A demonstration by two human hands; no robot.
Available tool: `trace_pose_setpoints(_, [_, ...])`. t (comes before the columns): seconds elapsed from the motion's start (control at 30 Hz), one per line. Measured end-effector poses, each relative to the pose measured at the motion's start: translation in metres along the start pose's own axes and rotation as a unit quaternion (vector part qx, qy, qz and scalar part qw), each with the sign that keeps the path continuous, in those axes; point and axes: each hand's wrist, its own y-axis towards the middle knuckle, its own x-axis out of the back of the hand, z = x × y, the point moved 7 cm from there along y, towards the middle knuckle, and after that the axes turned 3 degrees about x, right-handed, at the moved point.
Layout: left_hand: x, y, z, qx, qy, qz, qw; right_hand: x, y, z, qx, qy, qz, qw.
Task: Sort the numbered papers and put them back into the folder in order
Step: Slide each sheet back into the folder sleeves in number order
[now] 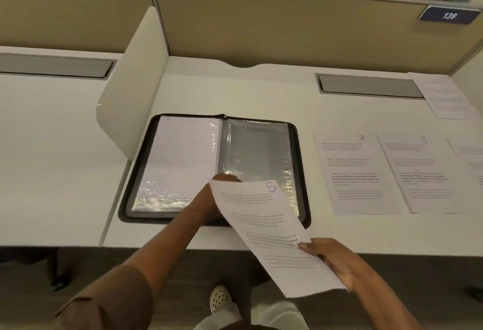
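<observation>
Paper 5 [271,227] between both hands, above open folder [214,170]

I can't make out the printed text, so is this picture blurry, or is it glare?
Head view: both. The fine print on sheet 5 and sheet 7 is too soft to read, though the handwritten numbers are clear; glare whitens the folder sleeves, and the wide lens bends the desk edges.

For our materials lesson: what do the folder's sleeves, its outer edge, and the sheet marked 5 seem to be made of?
Sleeves: likely clear glossy plastic, with crinkled glare.
Outer edge of the folder: dark and matte, perhaps fabric or rubber; a zipper pull sits at top.
Sheet marked 5: thin matte white paper, curving between both hands.
</observation>
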Motion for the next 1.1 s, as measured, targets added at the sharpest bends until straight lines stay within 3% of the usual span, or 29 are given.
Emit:
trace_pose_setpoints(0.1, [-0.02, 0.012, 0.006, -0.108, 0.121, 0.052, 0.985, 0.004, -0.006, -0.016, -0.035, -0.03, 0.049, 0.998])
trace_pose_setpoints(0.17, [-0.022, 0.015, 0.007, -0.121, 0.139, 0.061, 0.981, 0.001, -0.009, -0.025, -0.047, -0.039, 0.079, 0.995])
trace_pose_setpoints(0.37, [-0.033, 0.016, 0.014, -0.091, 0.135, 0.071, 0.984, -0.006, -0.011, -0.04, -0.047, -0.064, 0.103, 0.992])
trace_pose_setpoints(0.73, [-0.027, 0.025, 0.02, 0.019, 0.014, 0.106, 0.994, -0.003, -0.014, -0.036, -0.04, -0.102, 0.076, 0.991])
trace_pose_setpoints(0.93, [-0.025, 0.019, 0.015, 0.002, 0.016, 0.125, 0.992, -0.011, -0.013, -0.032, -0.044, -0.104, 0.065, 0.991])
trace_pose_setpoints(1.1, [-0.022, 0.01, 0.008, -0.019, 0.073, 0.092, 0.993, -0.01, -0.012, -0.027, -0.035, -0.114, 0.041, 0.992])
